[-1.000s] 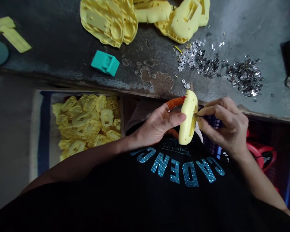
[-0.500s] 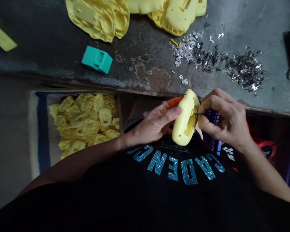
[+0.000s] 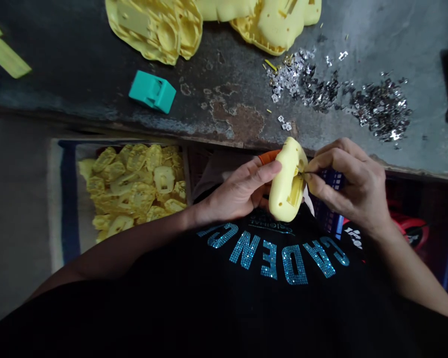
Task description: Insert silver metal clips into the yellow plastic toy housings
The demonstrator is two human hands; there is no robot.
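Note:
My left hand (image 3: 239, 191) grips a pale yellow plastic shell (image 3: 285, 181) upright in front of my chest, just below the table's edge. An orange cover shows on one finger (image 3: 268, 156) behind the shell. My right hand (image 3: 345, 181) is closed in a pinch on a small metal piece, too small to name, pressed against a slot on the shell's right side.
Heaps of small shiny metal parts (image 3: 381, 107) lie on the worn grey table (image 3: 227, 107), with large yellow shells (image 3: 157, 25) at the back and a teal plastic piece (image 3: 152, 92). A tray of yellow parts (image 3: 134, 184) sits below left. Red objects (image 3: 410, 231) lie at the right.
The yellow shell has tilted slightly in my left hand, showing more of its rounded side. My right hand's pinch stays at the slot. The view has shifted a little.

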